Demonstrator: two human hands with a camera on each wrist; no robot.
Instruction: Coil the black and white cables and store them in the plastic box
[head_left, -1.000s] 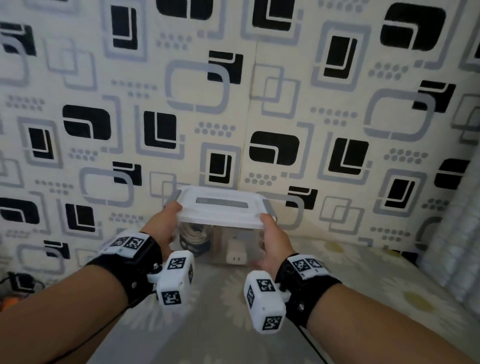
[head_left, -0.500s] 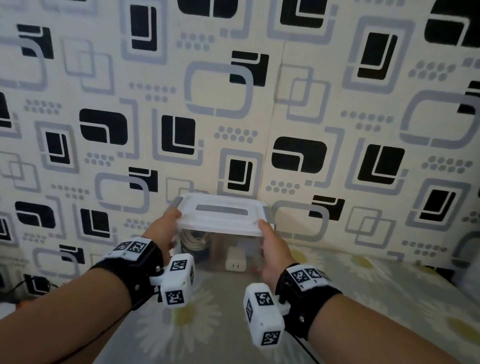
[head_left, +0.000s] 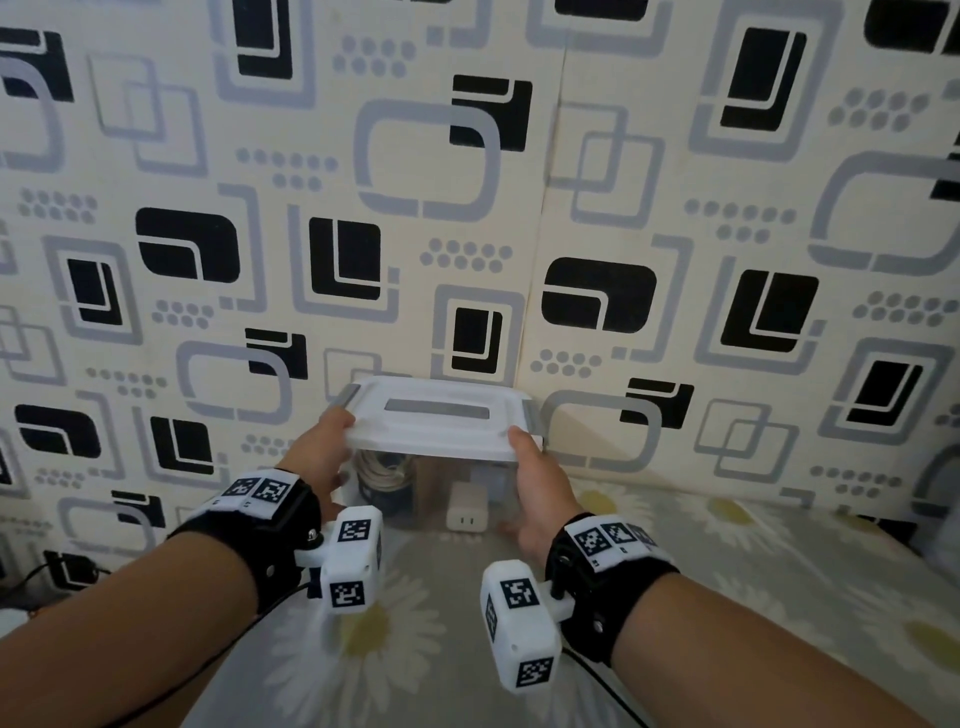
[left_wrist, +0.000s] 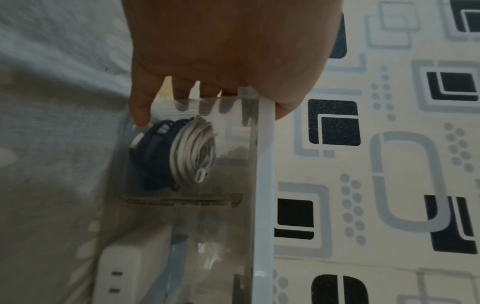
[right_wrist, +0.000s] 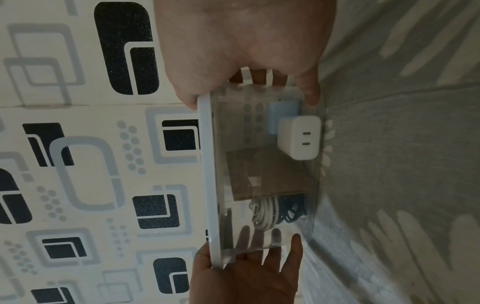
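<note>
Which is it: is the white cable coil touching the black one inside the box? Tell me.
Touching. The left wrist view shows the white cable coil pressed flat against the black cable coil inside the plastic box, with no gap between them.

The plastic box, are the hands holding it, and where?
Yes. The left hand and right hand grip the plastic box by its two ends, thumbs on the lid.

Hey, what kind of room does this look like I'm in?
Probably a bedroom at home: a grey daisy-print bedsheet lies underfoot, cream wallpaper with black and grey squares stands behind, and a clear plastic box with white lid holds chargers.
</note>
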